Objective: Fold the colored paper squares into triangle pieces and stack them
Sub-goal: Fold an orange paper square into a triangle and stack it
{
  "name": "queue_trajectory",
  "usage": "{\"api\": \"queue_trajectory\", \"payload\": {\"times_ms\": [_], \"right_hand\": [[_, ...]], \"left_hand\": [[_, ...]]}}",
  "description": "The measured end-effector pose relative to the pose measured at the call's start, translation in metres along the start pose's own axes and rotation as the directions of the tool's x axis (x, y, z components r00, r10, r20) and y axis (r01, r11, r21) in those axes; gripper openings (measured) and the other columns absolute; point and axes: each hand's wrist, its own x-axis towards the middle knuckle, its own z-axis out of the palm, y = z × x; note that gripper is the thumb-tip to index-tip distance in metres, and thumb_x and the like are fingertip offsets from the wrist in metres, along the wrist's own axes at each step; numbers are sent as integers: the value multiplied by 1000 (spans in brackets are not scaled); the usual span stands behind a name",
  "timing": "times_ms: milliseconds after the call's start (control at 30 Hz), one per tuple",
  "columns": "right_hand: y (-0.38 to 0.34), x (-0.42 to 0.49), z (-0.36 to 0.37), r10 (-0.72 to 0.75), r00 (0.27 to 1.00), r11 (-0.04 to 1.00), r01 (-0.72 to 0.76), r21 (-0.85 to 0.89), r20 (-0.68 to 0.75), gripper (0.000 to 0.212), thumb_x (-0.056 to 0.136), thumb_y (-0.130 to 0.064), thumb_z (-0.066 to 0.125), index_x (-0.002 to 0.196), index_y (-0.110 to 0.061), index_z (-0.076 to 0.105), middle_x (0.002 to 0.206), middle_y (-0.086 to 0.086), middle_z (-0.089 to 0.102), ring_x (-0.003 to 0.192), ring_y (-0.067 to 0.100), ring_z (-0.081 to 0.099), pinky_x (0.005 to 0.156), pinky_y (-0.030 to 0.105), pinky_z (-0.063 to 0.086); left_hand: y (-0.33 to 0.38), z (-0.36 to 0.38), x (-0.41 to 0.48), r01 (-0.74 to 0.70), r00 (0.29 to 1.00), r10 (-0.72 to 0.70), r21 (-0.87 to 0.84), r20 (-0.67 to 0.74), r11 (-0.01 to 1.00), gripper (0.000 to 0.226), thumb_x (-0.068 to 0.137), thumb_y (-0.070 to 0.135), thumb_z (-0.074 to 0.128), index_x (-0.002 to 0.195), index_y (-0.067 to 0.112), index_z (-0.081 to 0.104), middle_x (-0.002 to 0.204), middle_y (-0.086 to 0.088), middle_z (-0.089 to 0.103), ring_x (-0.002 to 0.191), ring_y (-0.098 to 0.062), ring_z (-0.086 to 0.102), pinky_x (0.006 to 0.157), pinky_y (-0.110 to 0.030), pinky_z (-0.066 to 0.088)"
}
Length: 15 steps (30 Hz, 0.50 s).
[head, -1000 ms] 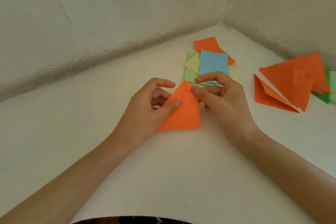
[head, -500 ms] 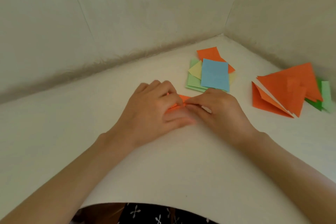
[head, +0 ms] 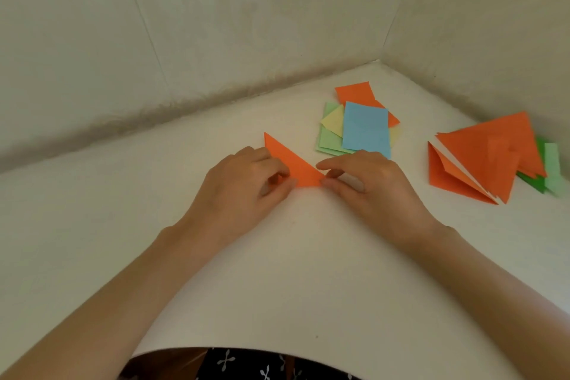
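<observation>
While the orange triangle [head: 293, 163] lies flat just above the frame's centre, its long edge running up toward the left, both hands work on it. The left hand [head: 243, 185] curls its fingers over the lower left part and pinches it, and the right hand [head: 370, 185] nips the lower right corner between thumb and forefinger. This looks like the creasing step. To do it well, keep the corners matched, hold one end still and run a fingertip firmly along the fold (a soft crease springs open in a stack). Toward the upper right lie the unfolded squares [head: 365, 129], blue on top. At the right edge sits the stack of folded triangles [head: 487, 157], well apart on the white table [head: 277, 271].
</observation>
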Motion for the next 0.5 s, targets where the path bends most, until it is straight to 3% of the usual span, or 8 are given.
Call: {"api": "queue_trajectory", "payload": {"times_ms": [167,267,367,500], "right_hand": [[-7,8,3,233,972,958,-235,166,36,11,89,-17,63,97,-17,71,85,-11,59,90,7,50,79,7,33],[-5,14,10,224,974,970,-227,83,40,12,90,-21,62,96,-16,71,87,-2,65,92,14,48,80,19,37],[-4,16,18,163,987,985,-163,-48,1,15,89,-23,59,91,-13,70,79,3,64,86,25,50,75,39,43],[-3,14,23,175,983,968,-181,-173,-51,24,85,-33,54,91,-14,67,78,4,55,80,27,49,69,34,36]], "left_hand": [[-7,8,7,134,991,-136,-125,-11,983,32,89,44,54,81,15,65,80,2,54,79,-18,43,69,-33,33],[-9,12,8,163,986,-166,-90,-30,982,25,89,36,61,78,14,62,82,0,52,81,-19,42,72,-34,34],[-8,13,7,184,982,-183,15,-48,983,30,85,44,53,77,15,58,84,1,46,81,-17,38,71,-32,29],[-6,12,5,158,987,-157,81,-22,984,27,84,41,52,81,15,56,86,-4,50,82,-24,45,71,-33,28]]}}
